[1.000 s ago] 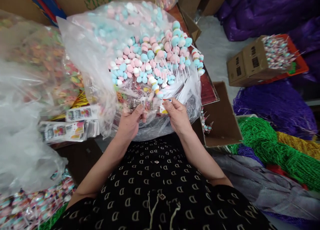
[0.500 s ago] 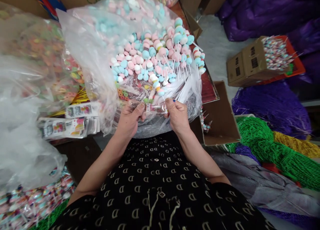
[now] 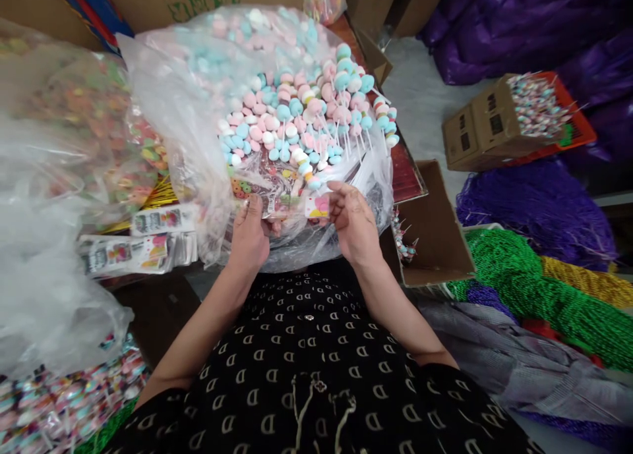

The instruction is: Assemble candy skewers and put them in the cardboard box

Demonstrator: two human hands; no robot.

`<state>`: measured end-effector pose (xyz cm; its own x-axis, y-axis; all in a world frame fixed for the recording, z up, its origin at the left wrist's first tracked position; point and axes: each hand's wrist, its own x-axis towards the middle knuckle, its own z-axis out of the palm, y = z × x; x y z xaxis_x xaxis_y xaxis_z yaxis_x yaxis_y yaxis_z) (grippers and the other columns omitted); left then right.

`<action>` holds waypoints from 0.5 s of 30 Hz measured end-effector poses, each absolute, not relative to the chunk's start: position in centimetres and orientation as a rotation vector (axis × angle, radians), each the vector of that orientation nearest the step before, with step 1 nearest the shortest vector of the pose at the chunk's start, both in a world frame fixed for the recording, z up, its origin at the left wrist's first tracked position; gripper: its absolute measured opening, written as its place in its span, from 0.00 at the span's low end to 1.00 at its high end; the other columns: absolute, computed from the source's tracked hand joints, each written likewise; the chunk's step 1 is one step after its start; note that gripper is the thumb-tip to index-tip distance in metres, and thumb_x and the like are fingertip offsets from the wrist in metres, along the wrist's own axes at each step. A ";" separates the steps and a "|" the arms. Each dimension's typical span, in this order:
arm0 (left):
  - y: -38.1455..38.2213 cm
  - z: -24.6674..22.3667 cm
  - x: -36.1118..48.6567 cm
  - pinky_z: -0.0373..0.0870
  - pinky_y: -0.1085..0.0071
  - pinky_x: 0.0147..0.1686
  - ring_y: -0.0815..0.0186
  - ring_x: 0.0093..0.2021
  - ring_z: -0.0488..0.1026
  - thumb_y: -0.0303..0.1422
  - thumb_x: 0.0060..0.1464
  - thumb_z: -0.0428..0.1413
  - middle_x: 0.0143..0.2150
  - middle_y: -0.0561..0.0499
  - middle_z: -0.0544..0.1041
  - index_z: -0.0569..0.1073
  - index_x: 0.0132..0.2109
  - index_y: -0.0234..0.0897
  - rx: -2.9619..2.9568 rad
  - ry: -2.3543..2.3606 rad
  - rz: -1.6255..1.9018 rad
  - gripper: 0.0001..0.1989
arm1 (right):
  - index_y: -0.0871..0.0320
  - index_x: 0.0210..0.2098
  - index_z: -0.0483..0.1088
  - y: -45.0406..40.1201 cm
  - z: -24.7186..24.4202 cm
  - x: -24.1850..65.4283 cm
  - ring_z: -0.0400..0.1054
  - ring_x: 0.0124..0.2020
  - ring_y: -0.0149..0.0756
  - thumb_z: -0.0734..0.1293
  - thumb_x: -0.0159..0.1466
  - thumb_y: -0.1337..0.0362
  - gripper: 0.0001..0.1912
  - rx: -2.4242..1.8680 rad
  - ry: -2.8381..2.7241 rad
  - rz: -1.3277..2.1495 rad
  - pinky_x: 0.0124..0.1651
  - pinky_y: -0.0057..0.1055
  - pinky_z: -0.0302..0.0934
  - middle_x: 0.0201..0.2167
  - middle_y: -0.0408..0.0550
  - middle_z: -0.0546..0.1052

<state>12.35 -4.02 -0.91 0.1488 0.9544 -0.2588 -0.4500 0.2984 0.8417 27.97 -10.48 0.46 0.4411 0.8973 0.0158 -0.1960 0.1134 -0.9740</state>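
My left hand (image 3: pixel 250 233) is closed, thumb over fingers, on the left end of a small clear plastic wrapper (image 3: pixel 289 207) with a pink and yellow print at its right end. By that printed end is my right hand (image 3: pixel 357 223), its fingers loosely bent and apart; its fingertips are close to the wrapper's edge, and whether they touch is hard to see. Just beyond the wrapper lies a candy skewer (image 3: pixel 305 167) of white, blue and orange pieces. More candy skewers (image 3: pixel 341 114) on white sticks lie among loose pastel candies (image 3: pixel 254 124) on a big clear bag (image 3: pixel 188 111).
Printed wrappers (image 3: pixel 123 253) are stacked at the left, near golden ties (image 3: pixel 165 194) and a bag of ring candies (image 3: pixel 99 105). An open carton (image 3: pixel 435 230) stands to the right. Farther off are a filled carton (image 3: pixel 479 124), purple strands (image 3: pixel 534 217) and green strands (image 3: pixel 554 296).
My right hand has loosened from its pinch, and its fingers have spread. The wrapper's printed end now shows between the hands. My left hand still grips the other end, slightly farther left.
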 end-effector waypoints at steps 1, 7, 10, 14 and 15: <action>-4.0 -0.7 12.4 0.60 0.75 0.16 0.72 0.17 0.65 0.53 0.58 0.64 0.19 0.57 0.68 0.71 0.31 0.38 0.664 0.916 1.119 0.22 | 0.49 0.46 0.76 -10.7 0.7 28.2 0.72 0.31 0.33 0.65 0.67 0.36 0.25 -1.168 -0.781 0.902 0.32 0.32 0.70 0.36 0.45 0.78; -4.1 -0.2 12.6 0.60 0.76 0.16 0.73 0.17 0.65 0.53 0.57 0.65 0.19 0.58 0.69 0.72 0.32 0.38 0.620 0.858 1.113 0.22 | 0.48 0.50 0.77 -12.0 1.1 28.3 0.75 0.47 0.39 0.67 0.70 0.44 0.18 -1.248 -0.974 0.707 0.52 0.41 0.73 0.49 0.47 0.79; -4.2 -0.1 12.5 0.61 0.76 0.17 0.73 0.17 0.66 0.52 0.57 0.65 0.18 0.58 0.68 0.71 0.30 0.39 0.615 0.840 1.122 0.23 | 0.47 0.50 0.76 -12.3 1.1 28.4 0.75 0.52 0.40 0.66 0.72 0.46 0.16 -1.248 -0.993 0.641 0.56 0.43 0.72 0.52 0.48 0.78; -4.5 0.0 12.6 0.61 0.75 0.16 0.73 0.17 0.65 0.52 0.57 0.65 0.19 0.58 0.70 0.73 0.33 0.39 0.640 0.842 1.134 0.21 | 0.48 0.47 0.77 -12.4 1.8 28.7 0.70 0.61 0.46 0.64 0.70 0.41 0.20 -1.338 -1.258 0.602 0.64 0.49 0.67 0.57 0.51 0.78; -4.6 0.0 12.6 0.61 0.75 0.17 0.73 0.17 0.66 0.52 0.56 0.66 0.20 0.58 0.71 0.73 0.33 0.39 0.660 0.845 1.131 0.21 | 0.48 0.47 0.77 -12.3 1.9 28.7 0.69 0.63 0.46 0.64 0.70 0.41 0.21 -1.341 -1.327 0.612 0.65 0.51 0.65 0.59 0.50 0.78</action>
<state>12.64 -4.60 -0.04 0.1896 0.9523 -0.2390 -0.4985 0.3031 0.8122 28.73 -12.35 1.89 0.2396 0.9163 0.3208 0.3512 0.2262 -0.9086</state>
